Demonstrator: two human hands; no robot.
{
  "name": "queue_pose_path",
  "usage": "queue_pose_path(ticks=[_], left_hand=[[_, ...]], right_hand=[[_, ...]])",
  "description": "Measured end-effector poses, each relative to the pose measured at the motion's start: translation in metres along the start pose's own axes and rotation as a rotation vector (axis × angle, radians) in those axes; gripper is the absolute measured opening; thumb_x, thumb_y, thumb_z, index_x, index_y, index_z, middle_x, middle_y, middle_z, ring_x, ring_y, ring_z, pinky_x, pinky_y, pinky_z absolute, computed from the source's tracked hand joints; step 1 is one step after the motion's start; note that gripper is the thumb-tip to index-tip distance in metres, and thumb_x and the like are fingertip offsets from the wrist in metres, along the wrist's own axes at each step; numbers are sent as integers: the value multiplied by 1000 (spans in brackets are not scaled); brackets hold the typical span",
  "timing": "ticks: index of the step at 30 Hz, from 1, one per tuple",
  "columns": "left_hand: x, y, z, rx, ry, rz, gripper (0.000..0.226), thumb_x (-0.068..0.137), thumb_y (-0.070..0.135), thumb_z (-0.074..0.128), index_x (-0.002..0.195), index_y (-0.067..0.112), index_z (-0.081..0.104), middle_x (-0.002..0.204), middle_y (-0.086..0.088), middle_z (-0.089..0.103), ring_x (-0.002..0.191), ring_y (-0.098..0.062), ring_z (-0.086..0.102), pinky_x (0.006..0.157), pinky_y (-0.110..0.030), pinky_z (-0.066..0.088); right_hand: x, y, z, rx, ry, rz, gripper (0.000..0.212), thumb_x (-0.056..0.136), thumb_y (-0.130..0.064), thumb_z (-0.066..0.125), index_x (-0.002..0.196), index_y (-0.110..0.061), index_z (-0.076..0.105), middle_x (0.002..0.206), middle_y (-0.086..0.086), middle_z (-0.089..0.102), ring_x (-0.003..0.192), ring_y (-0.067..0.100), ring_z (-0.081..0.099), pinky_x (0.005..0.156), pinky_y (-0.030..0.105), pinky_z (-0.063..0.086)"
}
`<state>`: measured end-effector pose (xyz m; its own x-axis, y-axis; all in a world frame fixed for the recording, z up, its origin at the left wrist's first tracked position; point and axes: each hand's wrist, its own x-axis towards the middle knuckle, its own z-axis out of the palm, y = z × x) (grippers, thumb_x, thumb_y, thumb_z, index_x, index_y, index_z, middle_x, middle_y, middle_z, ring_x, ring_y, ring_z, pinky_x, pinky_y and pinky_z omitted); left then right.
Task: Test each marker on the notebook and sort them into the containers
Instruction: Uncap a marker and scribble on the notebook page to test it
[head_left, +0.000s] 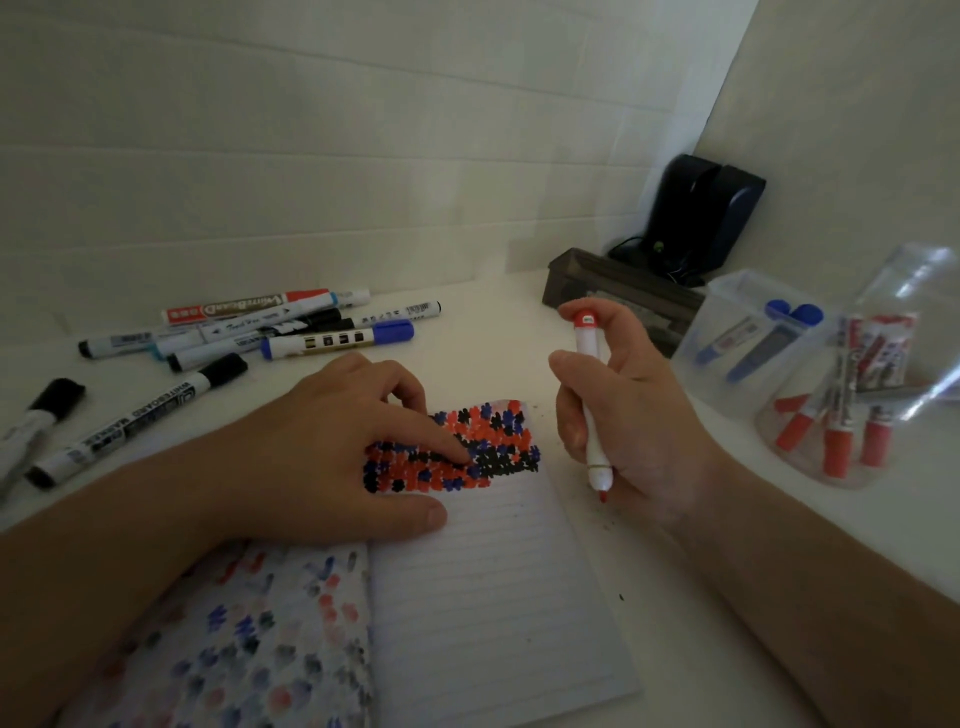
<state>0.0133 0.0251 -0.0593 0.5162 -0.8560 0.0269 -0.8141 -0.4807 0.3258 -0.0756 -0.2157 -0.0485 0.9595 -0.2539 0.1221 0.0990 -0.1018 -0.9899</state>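
Observation:
An open lined notebook (493, 587) lies in front of me, its right page carrying a patch of red, blue and black test marks near the top. My left hand (332, 452) rests on the notebook, index finger touching the marks. My right hand (623, 415) grips an uncapped red marker (592, 395) upright, its red tip down just past the page's right edge and its cap on the rear end. Several capped markers (291, 327) lie in a loose pile at the back left. At the right stand a clear container with blue markers (727, 332) and a clear container with red markers (810, 447).
A dark oblong box (613, 291) sits at the back beside a black device with a cable (701, 218) in the wall corner. A clear plastic bag (914, 291) lies behind the containers. White walls close off the back and right.

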Motion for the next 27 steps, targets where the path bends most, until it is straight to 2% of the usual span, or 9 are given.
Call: queue_pose_path(ticks=[5, 7, 8, 10, 12, 16, 19, 23, 27], left_hand=[[0, -1, 1, 9, 1, 3, 55, 69, 91, 47, 122, 81, 41, 122, 38, 30, 120, 9, 27, 99, -28, 36], [1, -2, 1, 10, 2, 8, 52, 72, 89, 51, 122, 80, 41, 122, 37, 30, 119, 8, 28, 99, -28, 35], [1, -2, 1, 11, 2, 10, 52, 73, 88, 53, 122, 80, 41, 122, 36, 30, 119, 8, 27, 98, -28, 35], [2, -4, 3, 18, 2, 11, 51, 73, 88, 53, 122, 80, 41, 123, 36, 31, 118, 9, 27, 98, -28, 35], [1, -5, 3, 19, 3, 11, 51, 72, 90, 51, 121, 80, 41, 123, 36, 31, 118, 9, 27, 98, -28, 36], [0, -6, 2, 33, 8, 26, 52, 68, 95, 43, 118, 80, 44, 124, 34, 32, 115, 10, 28, 99, -27, 35], [0, -5, 2, 61, 19, 45, 47, 71, 95, 42, 115, 79, 46, 123, 35, 32, 113, 9, 27, 99, -25, 34], [-2, -3, 2, 102, 49, 60, 43, 71, 94, 36, 110, 78, 46, 122, 33, 34, 112, 6, 29, 98, -24, 32], [-6, 0, 4, 99, 70, 90, 47, 68, 94, 28, 109, 78, 44, 124, 33, 37, 114, 7, 32, 103, -26, 34]], right_hand=[[-1, 1, 4, 93, -27, 114, 58, 107, -22, 51, 151, -52, 30, 57, 8, 52, 45, 12, 47, 43, 24, 44], [0, 0, 5, 140, -2, 149, 39, 109, -30, 45, 145, -44, 40, 57, 9, 50, 45, 14, 45, 43, 25, 42], [1, 0, 4, 185, 16, 175, 29, 110, -32, 41, 138, -33, 50, 56, 9, 48, 44, 15, 43, 41, 25, 39], [3, 2, 2, 236, 47, 218, 30, 110, -33, 38, 128, -21, 59, 56, 9, 46, 44, 17, 40, 39, 26, 34], [4, 1, 1, 238, 60, 255, 33, 109, -32, 41, 128, -13, 59, 59, 7, 49, 46, 16, 41, 40, 25, 35], [-4, -14, -5, 201, 109, 262, 28, 108, -29, 45, 126, -11, 58, 67, 5, 56, 49, 12, 39, 42, 22, 33], [-17, -38, -24, 159, 276, 125, 24, 107, -29, 49, 121, -15, 62, 78, 7, 62, 54, 13, 46, 48, 24, 39], [-44, -81, -69, -85, 669, -268, 19, 106, -21, 51, 125, -21, 55, 84, 9, 69, 60, 18, 60, 52, 27, 50], [-72, -115, -117, -301, 898, -618, 21, 105, -19, 47, 125, -26, 42, 105, 13, 71, 76, 29, 70, 70, 39, 63]])
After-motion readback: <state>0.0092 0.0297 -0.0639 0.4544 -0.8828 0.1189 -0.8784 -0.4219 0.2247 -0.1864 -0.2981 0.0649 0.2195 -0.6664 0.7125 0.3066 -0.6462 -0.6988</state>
